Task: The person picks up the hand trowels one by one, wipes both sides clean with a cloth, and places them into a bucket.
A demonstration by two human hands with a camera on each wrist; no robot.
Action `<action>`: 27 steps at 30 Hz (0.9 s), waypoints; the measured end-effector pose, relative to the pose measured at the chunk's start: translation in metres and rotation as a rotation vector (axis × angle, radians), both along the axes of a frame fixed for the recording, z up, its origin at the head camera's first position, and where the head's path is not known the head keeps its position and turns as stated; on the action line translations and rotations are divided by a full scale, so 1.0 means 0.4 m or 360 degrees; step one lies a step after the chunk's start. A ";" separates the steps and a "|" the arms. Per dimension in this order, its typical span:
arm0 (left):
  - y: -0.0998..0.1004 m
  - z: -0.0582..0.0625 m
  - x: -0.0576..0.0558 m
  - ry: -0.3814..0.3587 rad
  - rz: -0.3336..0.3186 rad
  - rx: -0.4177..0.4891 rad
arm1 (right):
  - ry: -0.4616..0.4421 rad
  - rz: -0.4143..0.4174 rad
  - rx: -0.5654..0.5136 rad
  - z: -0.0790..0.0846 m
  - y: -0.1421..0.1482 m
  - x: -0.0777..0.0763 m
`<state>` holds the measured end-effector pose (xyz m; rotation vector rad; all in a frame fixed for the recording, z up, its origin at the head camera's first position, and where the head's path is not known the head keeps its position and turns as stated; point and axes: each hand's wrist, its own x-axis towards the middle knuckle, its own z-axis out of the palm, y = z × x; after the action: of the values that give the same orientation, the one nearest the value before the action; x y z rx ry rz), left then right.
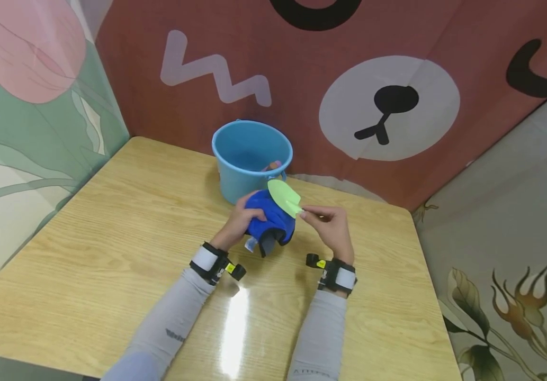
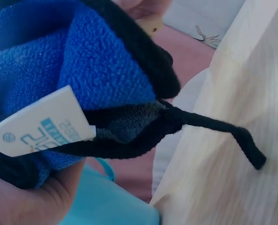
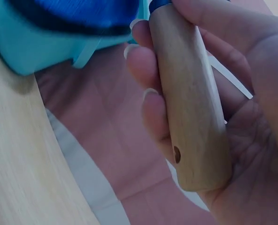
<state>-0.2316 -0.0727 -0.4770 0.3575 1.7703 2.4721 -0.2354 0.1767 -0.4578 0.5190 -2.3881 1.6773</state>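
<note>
My left hand grips a bunched blue towel with black edging and a greyish inside. In the left wrist view, a white label and a black loop hang from the towel's edge. My right hand holds a small trowel with a light green blade. Its wooden handle lies in my fingers, with a hole near the end. In the head view the blade overlaps the towel's upper right side, and most of the handle is hidden behind my hand.
Just behind the towel, a light blue bucket stands on the wooden table. Something pinkish-orange shows inside it. Printed cloth hangs close behind the table and along both sides.
</note>
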 end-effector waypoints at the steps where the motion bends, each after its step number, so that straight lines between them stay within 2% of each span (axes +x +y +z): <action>1: 0.003 -0.002 0.000 -0.0009 0.0002 -0.0005 | 0.0014 0.0010 0.0006 0.001 -0.003 0.001; 5: 0.013 -0.005 0.000 -0.0041 -0.0007 -0.0036 | 0.0013 0.0073 -0.0013 0.010 -0.019 0.003; 12: 0.016 -0.006 0.002 -0.0170 -0.0063 -0.0085 | -0.0074 0.0182 -0.0042 0.021 -0.042 0.003; 20: 0.000 -0.001 0.006 -0.0145 -0.0087 -0.0154 | -0.0080 0.0268 -0.0023 0.074 -0.069 0.040; 27: -0.005 0.000 0.001 -0.0043 -0.0070 -0.0164 | -0.0108 0.0304 -0.0024 0.070 -0.063 0.036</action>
<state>-0.2313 -0.0747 -0.4770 0.3499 1.8494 2.3343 -0.2208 0.1515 -0.4296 0.7193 -2.4387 1.8155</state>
